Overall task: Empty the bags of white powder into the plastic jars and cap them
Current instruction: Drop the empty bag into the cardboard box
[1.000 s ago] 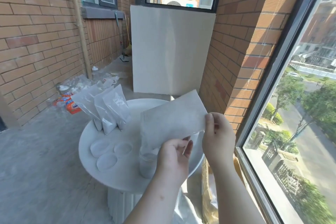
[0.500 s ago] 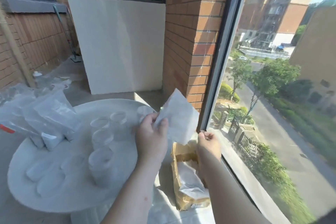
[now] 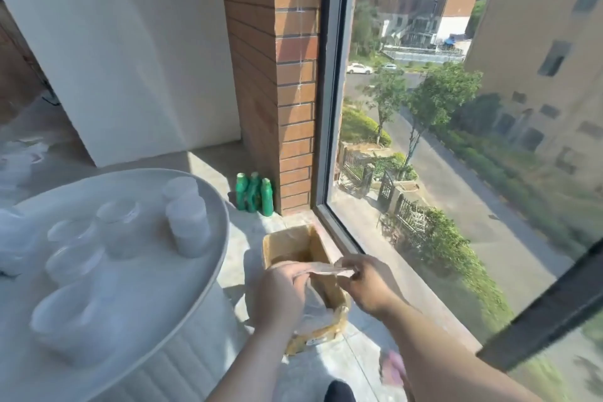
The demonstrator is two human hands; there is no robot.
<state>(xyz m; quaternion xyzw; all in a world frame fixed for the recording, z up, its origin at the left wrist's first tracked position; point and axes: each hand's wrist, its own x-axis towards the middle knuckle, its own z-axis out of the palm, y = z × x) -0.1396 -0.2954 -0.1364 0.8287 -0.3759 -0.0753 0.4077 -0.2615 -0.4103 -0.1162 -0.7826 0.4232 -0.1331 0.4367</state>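
Risk of leftover powder dusting the floor (image 3: pixel 249 240) through dropping the flattened clear plastic bag (image 3: pixel 326 268) short of the open brown cardboard box (image 3: pixel 290 246). Pinched at either end by left hand (image 3: pixel 280 294) and right hand (image 3: pixel 365 284), just above the box. Translucent plastic jars (image 3: pixel 187 227) left of the box, on the round white table (image 3: pixel 222 238). Half a second ago: raised well above the box.
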